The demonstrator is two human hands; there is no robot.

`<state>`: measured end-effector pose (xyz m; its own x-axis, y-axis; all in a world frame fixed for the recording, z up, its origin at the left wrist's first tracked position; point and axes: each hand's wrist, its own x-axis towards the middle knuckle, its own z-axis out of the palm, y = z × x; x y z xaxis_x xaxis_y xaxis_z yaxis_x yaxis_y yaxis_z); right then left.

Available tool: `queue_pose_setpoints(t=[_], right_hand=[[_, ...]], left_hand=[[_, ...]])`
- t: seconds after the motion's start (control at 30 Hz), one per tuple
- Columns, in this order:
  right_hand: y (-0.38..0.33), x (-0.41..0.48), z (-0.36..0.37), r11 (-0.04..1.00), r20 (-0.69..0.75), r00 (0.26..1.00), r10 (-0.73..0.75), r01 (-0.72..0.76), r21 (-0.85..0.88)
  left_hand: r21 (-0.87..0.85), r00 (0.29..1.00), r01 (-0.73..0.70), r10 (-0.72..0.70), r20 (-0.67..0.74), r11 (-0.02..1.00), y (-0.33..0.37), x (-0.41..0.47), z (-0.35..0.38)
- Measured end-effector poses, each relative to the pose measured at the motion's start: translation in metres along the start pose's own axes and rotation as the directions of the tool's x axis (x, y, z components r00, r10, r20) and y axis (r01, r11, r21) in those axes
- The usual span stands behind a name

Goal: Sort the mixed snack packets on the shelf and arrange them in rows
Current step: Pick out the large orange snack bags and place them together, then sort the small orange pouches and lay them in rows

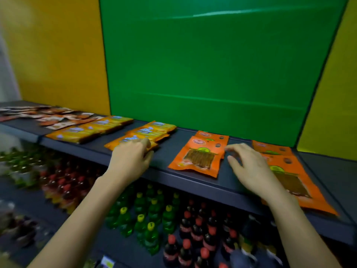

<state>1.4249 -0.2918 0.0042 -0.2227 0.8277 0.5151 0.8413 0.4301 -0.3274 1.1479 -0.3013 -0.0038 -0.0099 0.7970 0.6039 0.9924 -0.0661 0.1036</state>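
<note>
A: State of the left hand [131,157]?
B: Fingers curled over the near end of the front yellow packet [133,141]. Real pinch or not, cannot tell.
A: And the right hand [249,169]?
B: Spread, holds nothing, just beside the front orange packet [201,157] on the shelf [193,182].
A: Handling?
B: Probably light, soft, slippery film. Take a sealed edge, or slide it flat.
A: Containers?
B: None. Only bottles [154,213] below.

Orange packet [201,157]: flat on shelf [170,148].
Left hand [131,159]: left of it, fingers [144,143] curled on yellow packet [123,141].
Right hand [249,171]: just right of it, fingers spread.
</note>
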Motion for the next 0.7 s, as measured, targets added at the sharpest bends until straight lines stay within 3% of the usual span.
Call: queue_pose_setpoints(t=[0.23, 0.43, 0.7], right_hand=[[-0.119, 0.037, 0.084, 0.948, 0.069, 0.957, -0.283, 0.269, 0.172], [-0.235, 0.055, 0.164, 0.873, 0.142, 0.892, -0.428, 0.368, 0.320], [-0.369, 0.070, 0.254, 0.815, 0.204, 0.827, -0.524, 0.418, 0.400]], left_hand=[[0.204, 0.956, 0.291, -0.292, -0.028, 0.935, -0.141, -0.066, -0.042], [0.270, 0.883, 0.464, -0.463, -0.072, 0.844, -0.256, -0.132, -0.070], [0.311, 0.806, 0.584, -0.581, -0.113, 0.750, -0.392, -0.188, -0.096]])
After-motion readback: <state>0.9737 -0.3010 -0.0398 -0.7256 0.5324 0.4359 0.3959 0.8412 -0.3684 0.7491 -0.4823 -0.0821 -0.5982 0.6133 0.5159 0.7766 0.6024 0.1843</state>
